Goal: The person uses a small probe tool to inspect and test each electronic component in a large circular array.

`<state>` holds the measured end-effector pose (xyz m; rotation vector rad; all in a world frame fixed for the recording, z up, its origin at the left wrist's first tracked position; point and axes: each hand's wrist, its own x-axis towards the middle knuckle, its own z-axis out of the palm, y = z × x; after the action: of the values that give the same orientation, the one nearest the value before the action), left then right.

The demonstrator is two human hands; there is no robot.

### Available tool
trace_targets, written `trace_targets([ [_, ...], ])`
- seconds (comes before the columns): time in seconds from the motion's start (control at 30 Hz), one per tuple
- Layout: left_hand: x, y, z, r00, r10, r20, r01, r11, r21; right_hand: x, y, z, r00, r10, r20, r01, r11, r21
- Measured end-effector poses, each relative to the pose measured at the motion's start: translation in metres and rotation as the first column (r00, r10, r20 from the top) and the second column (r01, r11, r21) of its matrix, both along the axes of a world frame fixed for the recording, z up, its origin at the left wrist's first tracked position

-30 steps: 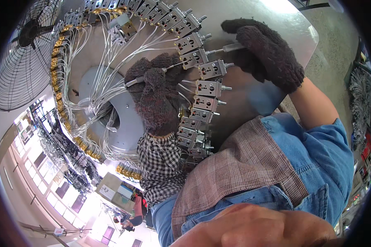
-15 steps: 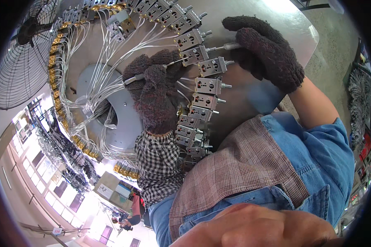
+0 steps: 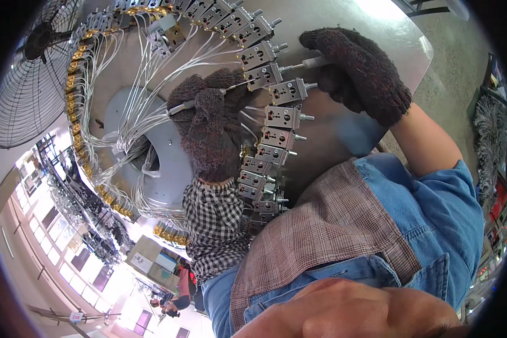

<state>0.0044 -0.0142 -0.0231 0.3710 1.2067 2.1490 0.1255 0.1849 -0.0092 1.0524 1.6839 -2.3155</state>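
In its dark knitted glove, my left hand [image 3: 208, 121] is closed round a thin screwdriver [image 3: 177, 108]. The shaft's tip reaches a small metal switch module [image 3: 263, 76] in the ring's right side. My right hand [image 3: 366, 70], gloved too, is closed beside a grey cylindrical knob [image 3: 314, 62] on that module's spindle; its fingers partly hide the knob's outer end. Similar modules with threaded spindles, such as one just below [image 3: 290, 91], stand along the edge. White wires [image 3: 143, 112] run from the modules to the middle of the round plate [image 3: 169, 180].
One loose module [image 3: 164, 39] lies among the wires inside the ring. Brass-coloured terminals [image 3: 76, 129] line the ring's left side. A large fan [image 3: 31, 67] stands at far left. Beyond the metal tabletop [image 3: 343, 17] is floor. Another person [image 3: 174, 304] is in the background.
My right hand has turned slightly, its upper fingers closing down round the knob. My left hand and the screwdriver stay nearly in place.
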Motion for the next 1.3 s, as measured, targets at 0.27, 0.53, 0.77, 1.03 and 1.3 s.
trace_targets([
  [0.27, -0.001, 0.0, -0.007, 0.999, 0.033, -0.036, -0.031, 0.999, 0.044, 0.002, -0.007, -0.009, 0.978, -0.138, -0.156, 0.132, 0.99, -0.051],
  [0.53, -0.001, -0.002, -0.005, 0.999, 0.037, -0.002, -0.037, 0.999, 0.002, 0.003, -0.005, -0.006, 0.99, -0.097, -0.098, 0.103, 0.993, 0.061],
  [0.77, 0.001, 0.002, -0.008, 0.987, 0.085, -0.134, -0.086, 0.996, 0.001, -0.003, -0.001, -0.002, 1.0, -0.011, 0.012, 0.01, 0.999, 0.046],
  [1.03, 0.0, 0.002, -0.006, 0.999, 0.05, -0.003, -0.05, 0.997, 0.058, 0.004, 0.002, -0.007, 0.999, 0.007, -0.041, -0.01, 0.998, -0.059],
  [1.3, 0.001, 0.002, -0.005, 0.998, 0.061, -0.019, -0.061, 0.998, 0.03, 0.008, 0.0, -0.015, 0.978, -0.07, -0.195, 0.057, 0.996, -0.068],
])
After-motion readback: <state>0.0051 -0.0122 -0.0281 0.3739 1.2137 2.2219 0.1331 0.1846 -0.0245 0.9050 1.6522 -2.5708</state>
